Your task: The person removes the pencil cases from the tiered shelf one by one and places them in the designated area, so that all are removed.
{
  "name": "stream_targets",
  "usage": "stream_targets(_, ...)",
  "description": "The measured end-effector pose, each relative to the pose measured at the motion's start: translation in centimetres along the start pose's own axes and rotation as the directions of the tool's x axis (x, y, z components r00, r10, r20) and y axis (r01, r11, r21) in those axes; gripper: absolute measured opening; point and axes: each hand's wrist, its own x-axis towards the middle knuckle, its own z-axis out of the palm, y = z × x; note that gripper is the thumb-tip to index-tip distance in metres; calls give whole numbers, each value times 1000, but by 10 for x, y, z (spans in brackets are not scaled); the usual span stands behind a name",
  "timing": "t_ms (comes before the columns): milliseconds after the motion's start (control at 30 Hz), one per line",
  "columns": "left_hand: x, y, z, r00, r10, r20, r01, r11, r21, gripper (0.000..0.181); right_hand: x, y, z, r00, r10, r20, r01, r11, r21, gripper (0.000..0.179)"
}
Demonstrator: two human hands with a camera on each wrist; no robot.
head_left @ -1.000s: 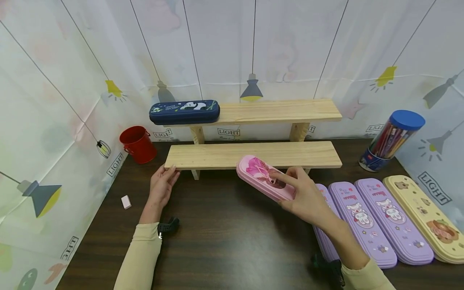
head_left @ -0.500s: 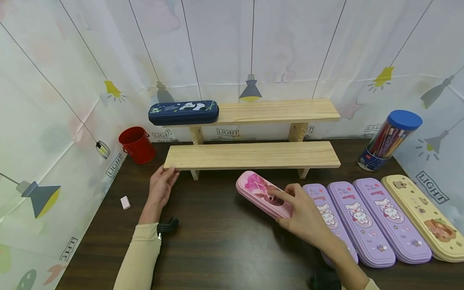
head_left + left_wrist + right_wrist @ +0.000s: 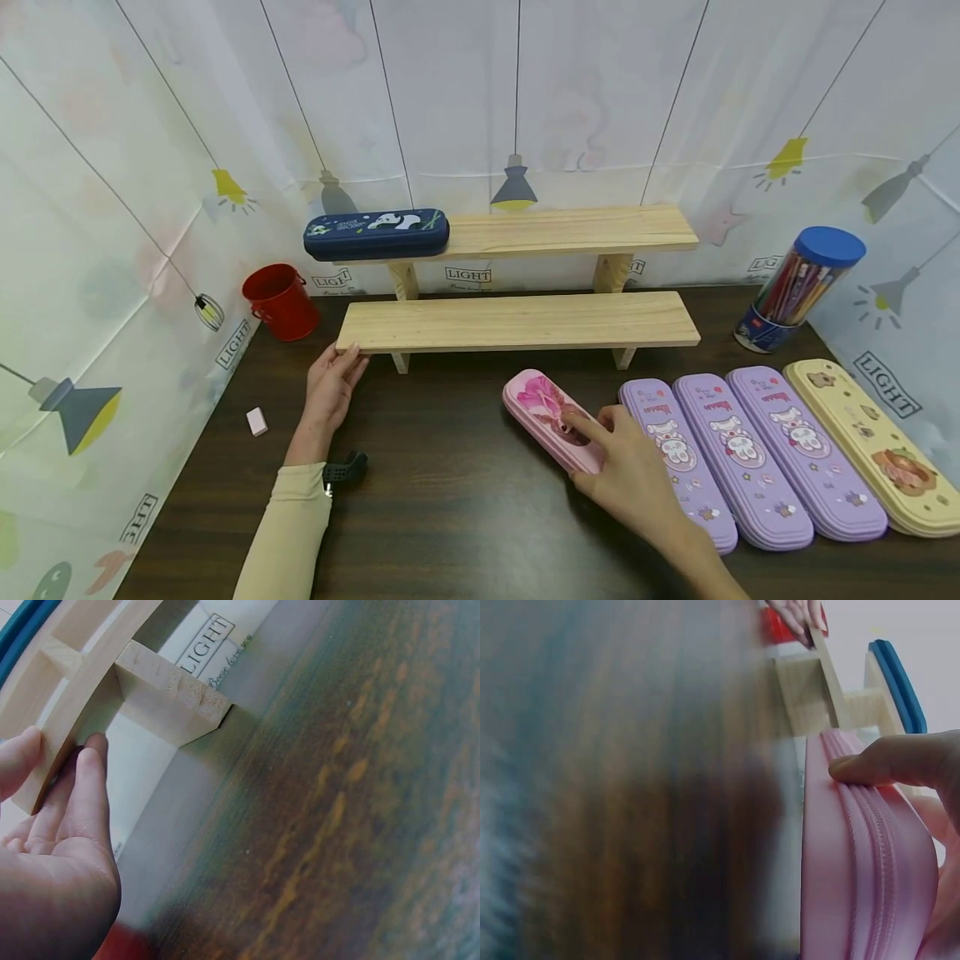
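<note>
My right hand point(image 3: 633, 471) grips a pink zippered pencil case point(image 3: 543, 408) with a flower picture on its lid. The thumb lies along the zip side in the right wrist view, and the case point(image 3: 855, 855) is tilted there. In the head view it appears in front of the two-tier wooden shelf point(image 3: 517, 321), left of the purple cases. My left hand point(image 3: 330, 387) pinches the front left corner of the lower board, thumb at the edge and fingers underneath in the left wrist view. On the upper board's left end lies a navy panda pencil case point(image 3: 375, 235).
Several flat cases lie at the right: purple cases point(image 3: 753, 458) and a yellow case point(image 3: 877, 450). Behind them stands a blue-lidded pencil jar point(image 3: 798, 287). At left are a red bucket point(image 3: 281, 302) and a small white eraser point(image 3: 257, 422) on the dark table point(image 3: 442, 500).
My right hand has brought the pink pencil case back toward me and slightly right, away from the lower board's front edge. The left hand keeps its place on the board.
</note>
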Motion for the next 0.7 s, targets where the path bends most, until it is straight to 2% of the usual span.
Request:
stream_targets(133, 1, -1, -1, 1000, 2, 1, -2, 1000, 2, 61, -5, -1, 2, 997, 68, 32, -68, 998, -13, 68)
stream_targets(300, 1, -1, 0, 1000, 13, 16, -13, 1000, 10, 63, -9, -4, 1, 984, 164, 72, -162, 986, -39, 66)
stream_targets(700, -1, 1, -1, 1000, -14, 21, 14, 1000, -11, 63, -12, -9, 1, 969, 223, 107, -211, 971, -113, 64)
